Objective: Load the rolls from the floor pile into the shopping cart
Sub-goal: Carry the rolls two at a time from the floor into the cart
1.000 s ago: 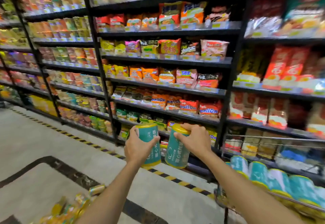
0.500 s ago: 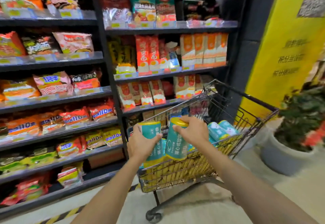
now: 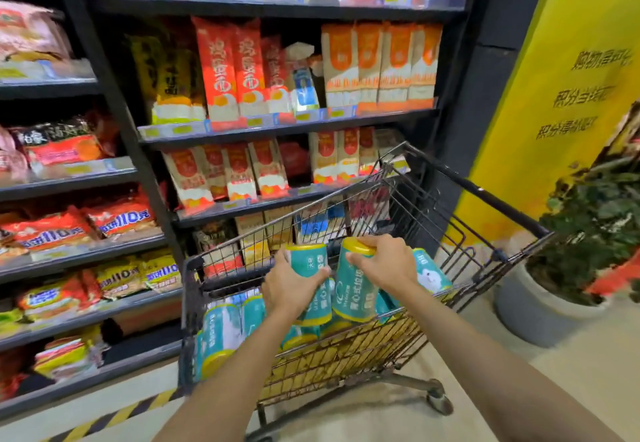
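A wire shopping cart [image 3: 429, 303] stands in front of me beside the shelves. Several teal rolls with yellow ends [image 3: 221, 334] lie inside its basket. My left hand [image 3: 291, 285] grips one teal roll [image 3: 313, 265] upright over the basket. My right hand [image 3: 384, 265] grips a second teal roll [image 3: 353, 289] from its top end, just to the right of the first. Both rolls hang above the ones lying in the cart. The floor pile is out of view.
Black shelves [image 3: 277, 129] packed with snack bags run along the left and behind the cart. A yellow wall panel [image 3: 568, 95] and a potted plant in a grey pot [image 3: 540, 313] stand to the right. Black-and-yellow hazard tape [image 3: 114, 414] marks the floor.
My view swung right from the aisle floor to the cart. Both hands carried their rolls over the basket and now hold them lower, inside its rim.
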The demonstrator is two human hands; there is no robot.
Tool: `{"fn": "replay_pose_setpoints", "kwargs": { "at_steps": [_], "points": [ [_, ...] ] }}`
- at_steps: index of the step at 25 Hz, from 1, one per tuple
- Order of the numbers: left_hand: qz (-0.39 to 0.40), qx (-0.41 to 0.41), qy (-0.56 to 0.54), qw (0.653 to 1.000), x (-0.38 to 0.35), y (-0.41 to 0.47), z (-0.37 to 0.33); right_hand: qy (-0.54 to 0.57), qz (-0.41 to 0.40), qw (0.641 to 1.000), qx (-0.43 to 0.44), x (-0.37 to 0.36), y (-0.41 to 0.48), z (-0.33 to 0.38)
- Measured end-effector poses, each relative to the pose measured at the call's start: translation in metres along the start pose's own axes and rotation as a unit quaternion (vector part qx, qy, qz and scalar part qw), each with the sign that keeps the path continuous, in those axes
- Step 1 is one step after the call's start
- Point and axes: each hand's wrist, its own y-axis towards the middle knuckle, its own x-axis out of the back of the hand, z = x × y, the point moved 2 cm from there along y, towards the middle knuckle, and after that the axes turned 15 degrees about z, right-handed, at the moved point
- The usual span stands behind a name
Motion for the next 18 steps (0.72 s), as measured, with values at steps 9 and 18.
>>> {"fn": "replay_pose_setpoints", "kwargs": {
  "at_steps": [9,18],
  "points": [
    [0.075,0.159,-0.010,0.984,-0.107,0.092,0.003,-0.157,0.203,0.966,-0.025,-0.009,0.137,-0.076],
    [0.125,0.218,0.099,0.963,-0.125,0.122,0.011,-0.230,0.327,0.916,-0.029,-0.043,0.194,-0.078]
  ]
}}
